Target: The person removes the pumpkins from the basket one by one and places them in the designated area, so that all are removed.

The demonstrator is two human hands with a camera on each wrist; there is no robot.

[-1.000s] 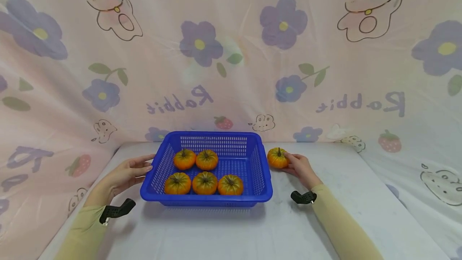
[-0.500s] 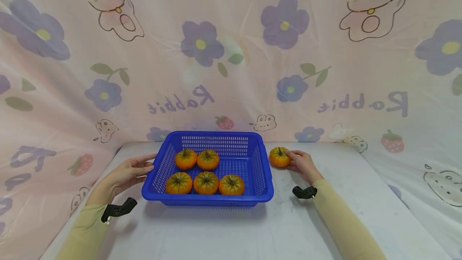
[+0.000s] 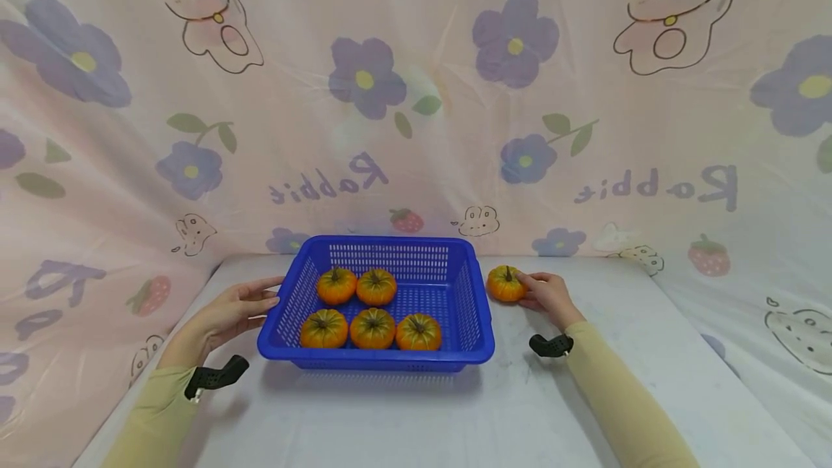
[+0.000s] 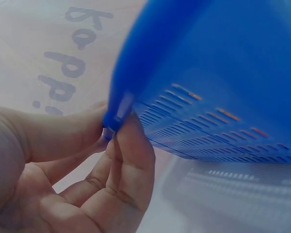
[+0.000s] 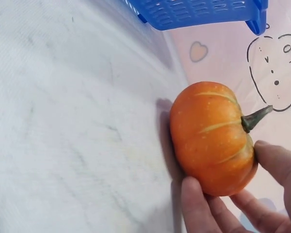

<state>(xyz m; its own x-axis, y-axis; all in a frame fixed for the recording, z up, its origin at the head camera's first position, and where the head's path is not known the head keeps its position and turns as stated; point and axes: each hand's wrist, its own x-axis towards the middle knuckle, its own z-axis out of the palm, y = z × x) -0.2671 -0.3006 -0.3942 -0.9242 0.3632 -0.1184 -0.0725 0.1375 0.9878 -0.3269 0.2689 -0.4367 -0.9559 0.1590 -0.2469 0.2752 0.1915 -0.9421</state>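
A blue plastic basket (image 3: 375,365) with slotted walls stands on the table, several small orange pumpkins (image 3: 373,328) inside it. At its left side, my left hand (image 3: 227,313) pinches the rim; the left wrist view shows the thumb and curled fingers (image 4: 131,165) on either side of the basket's edge (image 4: 131,82). Just right of the basket is another small pumpkin (image 3: 505,284) with a dark stem. My right hand (image 3: 548,297) grips it from the right, and in the right wrist view its thumb lies near the stem, with fingers (image 5: 196,208) around the lower side of the pumpkin (image 5: 211,138).
The white table (image 3: 364,425) extends in front of the basket and to the right. A printed curtain (image 3: 429,128) with flowers and rabbits hangs close behind the basket and along both sides. Each wrist wears a black strap-on device (image 3: 551,346).
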